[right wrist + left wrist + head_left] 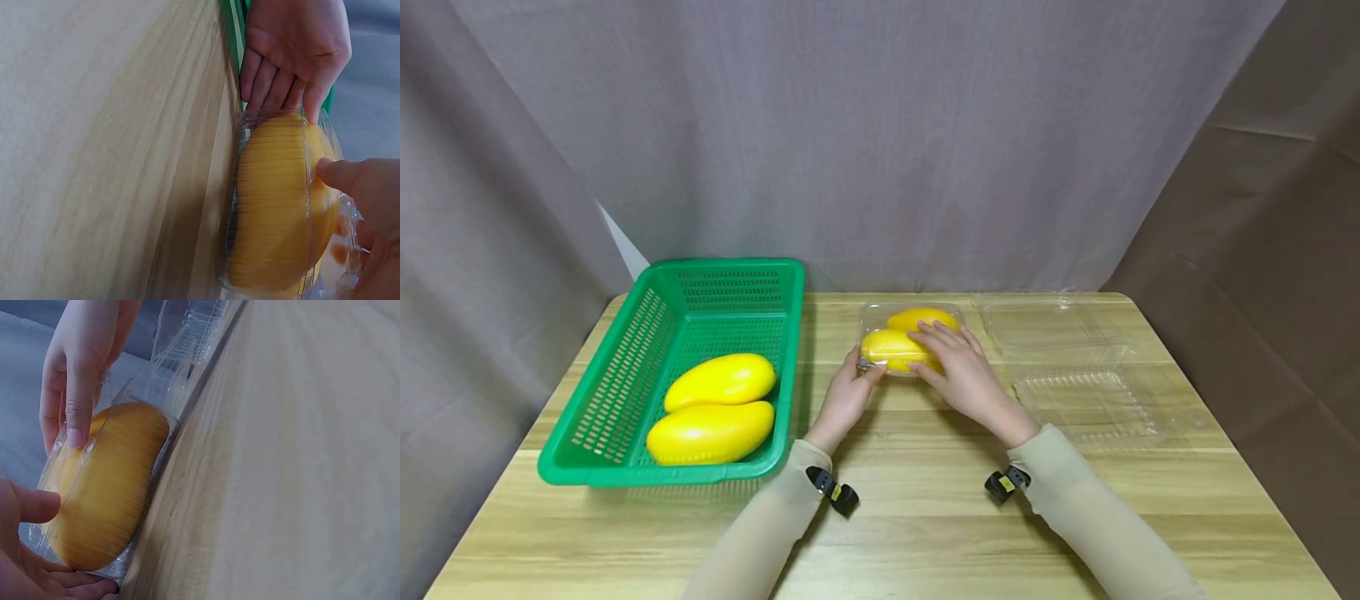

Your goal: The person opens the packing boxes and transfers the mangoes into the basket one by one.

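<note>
So a clear plastic clamshell box [872, 317] is sitting just right of mid-frame on the pale wood-grain tabletop [910, 542], with two long, smooth yellow mango-shaped fruits in it, the nearer one [891, 343] lying in front of the farther one [917, 317]. The left hand [847, 398] has the box's left end gripped, thumb up on the plastic rim and the other fingers down low along the base. The right hand [967, 379] comes in from the right, fingers spread apart and lying over the top of the box, thumb touching its near edge. Over on the left of the frame there's a green plastic slotted basket [662, 476], with two more yellow fruits lying side by side in its lower half, an upper one [720, 382] and a lower one [711, 433]. Right side of the frame has more see-through plastic, a smooth-looking piece [1037, 321] up top and a ribbed one [1086, 404] below it. Pretty hard to make out their edges, tbh. Greyish-purple curtain [880, 142] fills the upper frame.
</note>
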A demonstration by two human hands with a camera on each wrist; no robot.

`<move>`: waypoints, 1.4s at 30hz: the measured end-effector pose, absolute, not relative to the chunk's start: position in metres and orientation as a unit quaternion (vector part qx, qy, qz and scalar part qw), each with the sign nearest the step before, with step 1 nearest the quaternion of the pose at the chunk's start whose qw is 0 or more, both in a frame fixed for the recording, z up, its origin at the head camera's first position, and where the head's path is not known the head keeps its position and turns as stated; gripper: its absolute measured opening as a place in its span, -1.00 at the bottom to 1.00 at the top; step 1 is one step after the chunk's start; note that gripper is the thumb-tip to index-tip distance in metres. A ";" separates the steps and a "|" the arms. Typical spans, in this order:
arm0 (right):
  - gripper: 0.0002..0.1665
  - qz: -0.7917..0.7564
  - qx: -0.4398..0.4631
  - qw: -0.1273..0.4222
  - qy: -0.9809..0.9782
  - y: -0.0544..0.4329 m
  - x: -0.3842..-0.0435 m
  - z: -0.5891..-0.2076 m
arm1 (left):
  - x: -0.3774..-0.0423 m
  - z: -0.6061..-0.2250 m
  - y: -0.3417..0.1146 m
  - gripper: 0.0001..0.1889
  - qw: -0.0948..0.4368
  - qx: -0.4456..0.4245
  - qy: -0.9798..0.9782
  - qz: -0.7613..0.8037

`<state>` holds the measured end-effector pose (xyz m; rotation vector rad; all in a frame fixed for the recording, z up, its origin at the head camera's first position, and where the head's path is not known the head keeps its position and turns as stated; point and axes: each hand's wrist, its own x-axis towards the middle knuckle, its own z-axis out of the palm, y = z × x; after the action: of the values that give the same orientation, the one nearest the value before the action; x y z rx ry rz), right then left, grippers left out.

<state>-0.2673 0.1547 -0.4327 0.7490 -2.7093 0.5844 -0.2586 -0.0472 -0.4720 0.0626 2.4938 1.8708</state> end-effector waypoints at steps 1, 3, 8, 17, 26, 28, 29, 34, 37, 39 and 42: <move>-0.38 0.201 0.260 0.135 -0.935 0.155 -0.268 -0.433 | -0.258 -0.472 -0.047 -0.23 0.014 0.017 0.798 0.603; -0.39 0.206 0.262 0.135 -0.933 0.154 -0.269 -0.433 | -0.258 -0.471 -0.048 -0.27 0.015 0.010 0.793 0.609; -0.41 0.213 0.269 0.133 -0.930 0.154 -0.270 -0.432 | -0.257 -0.471 -0.049 -0.36 0.009 -0.006 0.789 0.615; -0.41 0.210 0.274 0.121 -0.931 0.153 -0.274 -0.429 | -0.257 -0.475 -0.051 -0.36 -0.003 -0.006 0.793 0.610; -0.46 0.248 0.263 0.132 -0.923 0.156 -0.280 -0.410 | -0.249 -0.480 -0.048 -0.34 -0.011 0.002 0.793 0.609; -0.45 0.263 0.242 0.143 -0.923 0.156 -0.282 -0.403 | -0.248 -0.480 -0.047 -0.34 -0.010 0.005 0.793 0.609; -0.46 0.269 0.234 0.151 -0.922 0.156 -0.284 -0.400 | -0.247 -0.480 -0.047 -0.35 -0.010 0.006 0.792 0.610; -0.48 0.308 0.219 0.186 -0.907 0.156 -0.298 -0.381 | -0.247 -0.480 -0.046 -0.34 -0.010 0.007 0.790 0.613; -0.50 0.330 0.214 0.199 -0.898 0.158 -0.310 -0.374 | -0.247 -0.480 -0.046 -0.34 -0.009 0.006 0.788 0.616; -0.50 0.347 0.202 0.203 -0.893 0.160 -0.320 -0.370 | -0.247 -0.480 -0.045 -0.34 -0.010 0.005 0.787 0.617; -0.47 0.369 0.174 0.203 -0.890 0.164 -0.335 -0.367 | -0.247 -0.479 -0.044 -0.34 -0.010 0.006 0.785 0.619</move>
<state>-0.3347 0.1641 -0.3674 0.4844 -2.4840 1.0308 -0.2465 -0.0442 -0.4792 0.0182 2.4836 1.9575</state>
